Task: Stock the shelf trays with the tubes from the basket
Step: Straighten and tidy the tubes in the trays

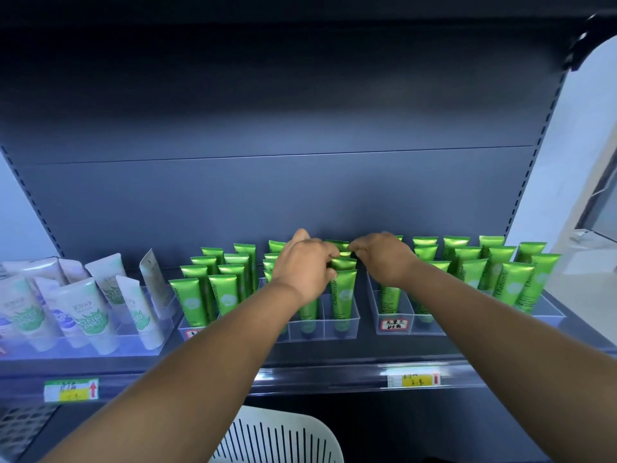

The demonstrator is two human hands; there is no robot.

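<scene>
Green tubes point(344, 292) stand cap-down in rows inside clear shelf trays point(347, 325) along the dark shelf. My left hand point(302, 267) reaches into the middle tray, its fingers curled around the top of a green tube in a back row. My right hand point(384, 257) is beside it, fingertips pinching the crimped top of a green tube point(340, 245) at the back. The white slotted basket point(283, 436) sits below the shelf edge at the bottom centre; its inside is hidden.
White tubes point(86, 312) lean in a clear tray at the left. More green tubes point(500, 272) fill the right-hand tray point(395, 324). Price labels point(71, 389) sit on the shelf's front rail. The dark back panel rises behind.
</scene>
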